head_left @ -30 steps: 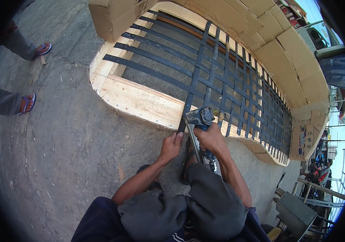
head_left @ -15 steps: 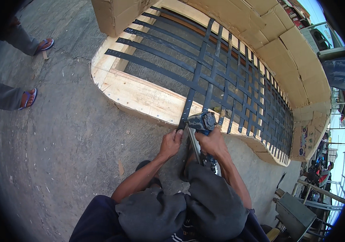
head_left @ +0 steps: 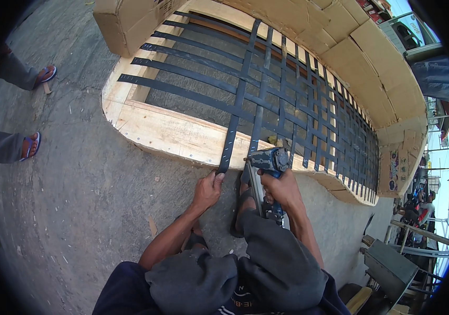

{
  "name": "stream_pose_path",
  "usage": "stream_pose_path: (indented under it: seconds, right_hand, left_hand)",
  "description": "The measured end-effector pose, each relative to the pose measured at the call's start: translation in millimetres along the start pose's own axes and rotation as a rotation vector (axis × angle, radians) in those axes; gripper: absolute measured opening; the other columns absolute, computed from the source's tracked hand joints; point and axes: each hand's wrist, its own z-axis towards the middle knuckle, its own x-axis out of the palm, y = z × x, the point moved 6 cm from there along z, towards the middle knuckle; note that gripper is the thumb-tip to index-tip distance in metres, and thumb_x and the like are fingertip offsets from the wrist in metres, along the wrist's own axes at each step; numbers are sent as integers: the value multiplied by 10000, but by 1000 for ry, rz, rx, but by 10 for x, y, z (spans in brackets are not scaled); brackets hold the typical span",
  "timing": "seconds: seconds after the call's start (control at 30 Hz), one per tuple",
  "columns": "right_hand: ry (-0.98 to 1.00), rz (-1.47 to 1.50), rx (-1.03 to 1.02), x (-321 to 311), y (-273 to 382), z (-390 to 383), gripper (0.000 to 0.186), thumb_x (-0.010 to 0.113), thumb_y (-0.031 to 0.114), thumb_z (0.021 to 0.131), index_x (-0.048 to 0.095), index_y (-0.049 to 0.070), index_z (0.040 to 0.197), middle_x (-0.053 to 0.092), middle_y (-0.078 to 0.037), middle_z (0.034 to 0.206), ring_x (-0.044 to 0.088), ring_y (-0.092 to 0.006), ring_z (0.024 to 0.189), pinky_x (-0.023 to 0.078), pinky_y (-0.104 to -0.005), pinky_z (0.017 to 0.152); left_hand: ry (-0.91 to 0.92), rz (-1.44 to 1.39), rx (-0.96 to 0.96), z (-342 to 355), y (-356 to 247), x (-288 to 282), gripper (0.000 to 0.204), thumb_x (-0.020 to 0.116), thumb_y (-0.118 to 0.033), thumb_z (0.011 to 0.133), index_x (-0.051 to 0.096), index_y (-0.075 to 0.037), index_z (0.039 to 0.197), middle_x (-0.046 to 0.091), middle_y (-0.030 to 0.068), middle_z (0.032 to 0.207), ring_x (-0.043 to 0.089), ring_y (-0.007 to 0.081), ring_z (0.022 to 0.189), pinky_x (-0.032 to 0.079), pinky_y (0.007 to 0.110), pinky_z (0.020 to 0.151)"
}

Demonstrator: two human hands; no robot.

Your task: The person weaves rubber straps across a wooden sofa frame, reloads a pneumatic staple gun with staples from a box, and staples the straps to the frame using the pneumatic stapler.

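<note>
Across the pale wooden frame's near edge (head_left: 169,129) lies a flat black strap (head_left: 230,137) — the left hand (head_left: 207,192) pinches its end. Beside it, the right hand (head_left: 283,188) grips a blue-and-black, pistol-shaped staple gun (head_left: 267,158).

Lettering on shirt (head_left: 244,303), staple gun (head_left: 268,159), vehicle (head_left: 409,35); colored print on cardboard panel (head_left: 398,167).

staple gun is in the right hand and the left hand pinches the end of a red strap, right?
Not quite: the head view shows the strap is black, not red. The left hand does pinch its end, and the staple gun is in the right hand.
</note>
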Motion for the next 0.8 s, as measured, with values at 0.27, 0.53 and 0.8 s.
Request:
stream_pose_path:
  seconds: [0.27,0.53,0.8]
  right_hand:
    - [-24,-336,-192,295,203,378,289,681,234,838,711,-45,903,664,-167,696,618,-261,593,463,-389,566]
    - [-99,-94,-56,-157,-128,86,285,667,215,832,700,-65,876,635,-101,631,608,-188,510,477,-376,518]
    - [-581,-169,213,-1220,-1327,-1111,348,652,212,804,695,-98,957,680,-194,726,675,-293,641,522,-415,638]
  left_hand:
    - [6,18,57,-10,25,-32,437,536,-390,1104,666,-9,935,611,96,622,633,212,574,485,397,579]
    - [-45,264,63,-179,-219,-248,307,564,-289,1076,673,-7,1022,686,174,776,692,321,729,527,460,687]
    - [-78,351,795,252,-1439,-146,344,626,-259,1021,647,-23,1271,668,213,1181,611,417,1217,460,521,1040]
